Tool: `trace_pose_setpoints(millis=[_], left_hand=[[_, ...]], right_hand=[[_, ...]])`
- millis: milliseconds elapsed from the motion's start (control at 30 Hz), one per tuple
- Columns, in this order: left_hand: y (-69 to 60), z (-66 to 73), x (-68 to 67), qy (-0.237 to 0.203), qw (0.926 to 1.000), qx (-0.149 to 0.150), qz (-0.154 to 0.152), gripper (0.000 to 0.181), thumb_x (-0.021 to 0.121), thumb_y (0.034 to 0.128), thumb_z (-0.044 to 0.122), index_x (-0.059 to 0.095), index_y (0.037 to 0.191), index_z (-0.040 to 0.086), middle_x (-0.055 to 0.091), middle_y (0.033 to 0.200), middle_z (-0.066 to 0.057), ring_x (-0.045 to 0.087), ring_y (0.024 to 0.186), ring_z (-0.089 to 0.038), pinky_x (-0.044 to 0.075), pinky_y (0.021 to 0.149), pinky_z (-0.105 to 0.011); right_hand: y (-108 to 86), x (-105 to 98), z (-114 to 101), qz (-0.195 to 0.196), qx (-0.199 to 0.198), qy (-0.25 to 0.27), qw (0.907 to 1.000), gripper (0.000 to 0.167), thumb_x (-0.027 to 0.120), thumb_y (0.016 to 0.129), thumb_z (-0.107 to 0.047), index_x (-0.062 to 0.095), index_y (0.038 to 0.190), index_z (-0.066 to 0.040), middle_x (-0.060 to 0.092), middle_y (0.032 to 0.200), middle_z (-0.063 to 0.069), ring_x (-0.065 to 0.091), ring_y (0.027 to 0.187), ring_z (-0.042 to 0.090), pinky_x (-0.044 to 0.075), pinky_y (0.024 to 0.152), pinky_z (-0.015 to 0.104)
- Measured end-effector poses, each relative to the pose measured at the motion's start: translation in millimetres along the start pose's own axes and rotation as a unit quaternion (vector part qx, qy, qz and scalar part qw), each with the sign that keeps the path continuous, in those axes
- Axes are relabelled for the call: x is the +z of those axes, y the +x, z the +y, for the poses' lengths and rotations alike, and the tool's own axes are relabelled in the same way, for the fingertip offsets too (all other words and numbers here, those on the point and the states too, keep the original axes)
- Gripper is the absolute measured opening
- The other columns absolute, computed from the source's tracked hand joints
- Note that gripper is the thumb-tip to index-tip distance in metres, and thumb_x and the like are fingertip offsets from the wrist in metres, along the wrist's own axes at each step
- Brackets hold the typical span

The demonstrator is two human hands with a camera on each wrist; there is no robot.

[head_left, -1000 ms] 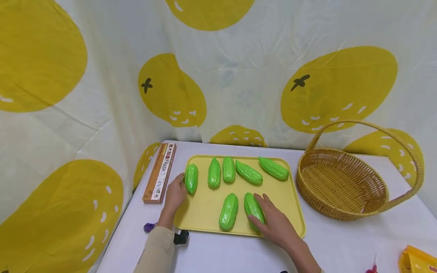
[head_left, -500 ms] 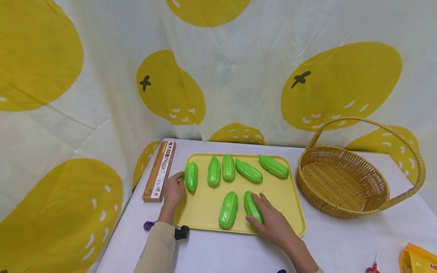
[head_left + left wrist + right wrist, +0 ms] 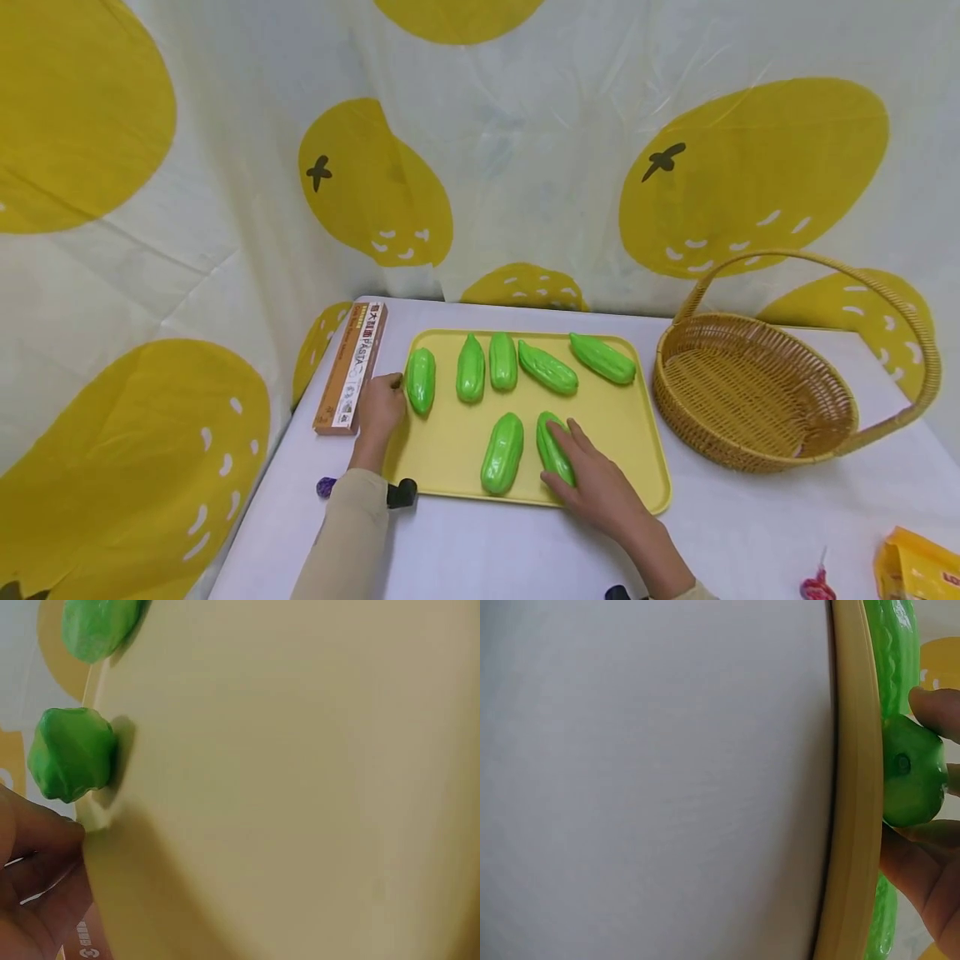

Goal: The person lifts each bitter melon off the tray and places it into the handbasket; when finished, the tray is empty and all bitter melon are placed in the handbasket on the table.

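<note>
A yellow tray (image 3: 450,454) bears several glossy, ridged, plastic-looking green cucumbers. In the head view, my left hand (image 3: 381,410) is at the tray's left edge, beside the leftmost cucumber (image 3: 421,382). The left wrist view shows this hand (image 3: 41,874) pinching the rim, close below a cucumber's end (image 3: 71,754). My right hand (image 3: 600,490) grips the front right cucumber (image 3: 551,452), which lies on the tray. Seen from the right wrist, thumb and fingers are on opposite sides of that cucumber (image 3: 913,772). Another cucumber (image 3: 502,452) lies just left of it; the others line the back.
A wicker basket (image 3: 678,417) with a tall handle stands right of the tray. Left of the tray lies a pasta box (image 3: 351,367). A purple-wrapped candy (image 3: 326,487) is near my left sleeve. A red lollipop (image 3: 817,586) and a yellow packet (image 3: 915,567) lie front right.
The head view has tilted down slightly, so the scene sits higher in it. Both hands stay at the same places on the tray and cucumber; the cucumbers keep their layout.
</note>
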State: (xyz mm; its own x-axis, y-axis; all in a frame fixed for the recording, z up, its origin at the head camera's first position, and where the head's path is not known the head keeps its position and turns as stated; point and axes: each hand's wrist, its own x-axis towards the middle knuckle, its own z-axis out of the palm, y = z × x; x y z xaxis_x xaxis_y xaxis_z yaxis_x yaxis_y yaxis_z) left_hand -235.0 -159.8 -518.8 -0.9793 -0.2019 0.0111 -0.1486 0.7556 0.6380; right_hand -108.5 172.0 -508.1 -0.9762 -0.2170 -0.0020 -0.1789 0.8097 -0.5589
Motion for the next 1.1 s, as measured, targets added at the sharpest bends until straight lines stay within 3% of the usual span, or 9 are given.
trace_pose_setpoints(millis=[100,300,400,467,533,633,767,933,1100], left_hand=[[1.4,2.2,-1.2,0.014,0.9997,-0.010,-0.015,0.033,0.052,0.0943,-0.002,0.072,0.121,0.000,0.070,0.127,-0.024,0.067,0.115,-0.041,0.055,0.094,-0.052],[1.6,2.4,-3.2,0.024,0.9992,-0.019,-0.027,0.037,0.054,0.0917,-0.002,0.070,0.125,-0.002,0.068,0.130,-0.024,0.064,0.122,-0.042,0.053,0.101,-0.053],[3.7,4.3,-5.5,0.032,0.9989,-0.016,-0.030,0.035,0.054,0.0894,-0.003,0.074,0.119,-0.001,0.071,0.125,-0.022,0.068,0.112,-0.039,0.056,0.092,-0.050],[5.6,6.6,-7.2,0.041,0.9985,-0.014,-0.034,0.034,0.054,0.0877,-0.004,0.077,0.113,0.000,0.074,0.119,-0.021,0.068,0.099,-0.034,0.056,0.080,-0.044],[7.6,8.9,-8.8,0.048,0.9980,-0.013,-0.039,0.031,0.054,0.0866,-0.005,0.079,0.105,0.000,0.075,0.110,-0.018,0.062,0.087,-0.029,0.051,0.068,-0.037],[9.5,11.2,-9.9,0.051,0.9973,-0.017,-0.049,0.025,0.055,0.0866,-0.004,0.078,0.095,0.000,0.073,0.098,-0.016,0.057,0.079,-0.025,0.044,0.062,-0.030],[8.9,12.1,-10.4,0.058,0.9966,-0.027,-0.052,0.022,0.056,0.0861,-0.003,0.077,0.093,-0.001,0.073,0.096,-0.018,0.059,0.080,-0.026,0.049,0.066,-0.035],[7.7,9.1,-12.7,0.063,0.9963,-0.035,-0.047,0.030,0.059,0.0873,-0.002,0.076,0.112,-0.002,0.074,0.117,-0.022,0.064,0.092,-0.030,0.055,0.080,-0.044],[9.4,11.0,-11.6,0.057,0.9961,-0.028,-0.061,0.032,0.060,0.0907,0.001,0.073,0.119,-0.003,0.071,0.125,-0.024,0.065,0.099,-0.033,0.056,0.083,-0.046]], right_hand=[[0.3,0,0,-0.002,0.002,0.000,1.0000,0.071,0.072,0.094,-0.033,0.041,0.157,-0.017,0.036,0.161,0.027,0.057,0.129,0.050,0.051,0.099,0.062],[1.2,1,0,-0.011,0.003,-0.006,0.9999,0.071,0.071,0.094,-0.033,0.042,0.156,-0.016,0.036,0.161,0.027,0.056,0.131,0.050,0.051,0.100,0.062],[1.3,1,0,-0.011,0.002,-0.009,0.9999,0.070,0.071,0.095,-0.033,0.042,0.156,-0.016,0.037,0.161,0.027,0.055,0.132,0.049,0.050,0.101,0.062],[1.1,1,0,-0.011,0.001,-0.010,0.9999,0.070,0.071,0.095,-0.032,0.042,0.156,-0.015,0.037,0.161,0.027,0.055,0.132,0.049,0.050,0.102,0.062],[0.8,0,0,-0.010,-0.002,-0.010,0.9999,0.069,0.071,0.095,-0.032,0.042,0.156,-0.015,0.038,0.160,0.027,0.055,0.132,0.049,0.050,0.102,0.062],[0.0,0,0,-0.006,-0.002,-0.011,0.9999,0.069,0.071,0.095,-0.030,0.043,0.155,-0.014,0.040,0.159,0.028,0.055,0.132,0.049,0.050,0.102,0.062],[0.0,1,-1,-0.008,0.001,-0.004,1.0000,0.068,0.072,0.094,-0.030,0.044,0.155,-0.015,0.041,0.158,0.027,0.055,0.133,0.049,0.049,0.103,0.062],[2.6,4,-3,-0.014,-0.002,0.004,0.9999,0.068,0.071,0.095,-0.030,0.043,0.155,-0.014,0.040,0.159,0.026,0.053,0.134,0.048,0.048,0.104,0.062],[1.4,4,-2,-0.001,-0.005,-0.002,1.0000,0.067,0.072,0.095,-0.028,0.045,0.154,-0.013,0.042,0.158,0.027,0.056,0.132,0.048,0.049,0.103,0.061]])
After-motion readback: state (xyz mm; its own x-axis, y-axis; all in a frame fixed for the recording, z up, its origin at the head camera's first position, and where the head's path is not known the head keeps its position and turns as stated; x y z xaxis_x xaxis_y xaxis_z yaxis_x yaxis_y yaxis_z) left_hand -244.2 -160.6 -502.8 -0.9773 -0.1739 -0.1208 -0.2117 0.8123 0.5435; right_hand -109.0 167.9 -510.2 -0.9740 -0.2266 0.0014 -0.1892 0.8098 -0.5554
